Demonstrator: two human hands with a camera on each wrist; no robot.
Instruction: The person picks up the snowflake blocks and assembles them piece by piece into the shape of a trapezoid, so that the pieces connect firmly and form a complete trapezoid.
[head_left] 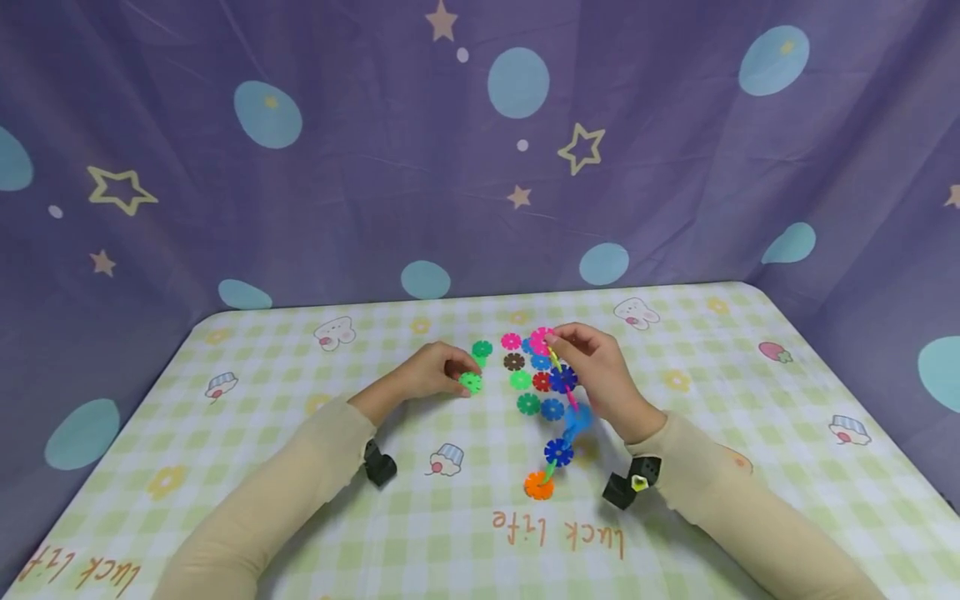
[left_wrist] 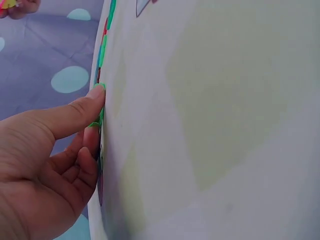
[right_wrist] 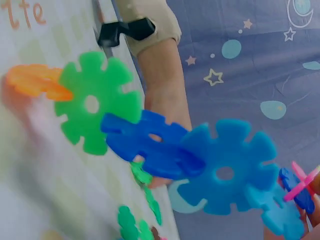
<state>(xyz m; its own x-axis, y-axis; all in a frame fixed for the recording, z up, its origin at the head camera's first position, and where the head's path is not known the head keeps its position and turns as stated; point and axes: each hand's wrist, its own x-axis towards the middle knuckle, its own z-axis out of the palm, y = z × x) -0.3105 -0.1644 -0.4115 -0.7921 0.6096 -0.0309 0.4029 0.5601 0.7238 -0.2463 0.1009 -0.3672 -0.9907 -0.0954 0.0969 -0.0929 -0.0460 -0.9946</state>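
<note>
Short of the far edge of the worktop point(head_left: 255, 392), roughly midway between its side edges, we see loose discs point(head_left: 520, 379) lying flat and close together; we take it they are spread so that each colour shows and each rim can be reached; to their left, the left hand point(head_left: 433, 369) pinches a light green disc point(head_left: 470, 383), thumb and finger on its rim; we judge that such a hold leaves its face and some notches free, though we cannot tell whether it touches the worktop or sits just above; two green ones point(head_left: 482, 348) lie just beyond it, toward the far edge.

Right of these, the right hand point(head_left: 600, 367) pinches the chain point(head_left: 577, 421) by its pink disc point(head_left: 537, 340), the end nearest the far edge; from there the chain runs toward the near edge, past yellow, blue and green links, to an orange disc point(head_left: 538, 486); neighbours are slotted into each other at an angle, which we think is what keeps the links together; the pinched end is raised, probably so that its rim can be got at and the links do not drag over the loose discs; whether the orange end rests on the worktop we cannot tell.
</note>
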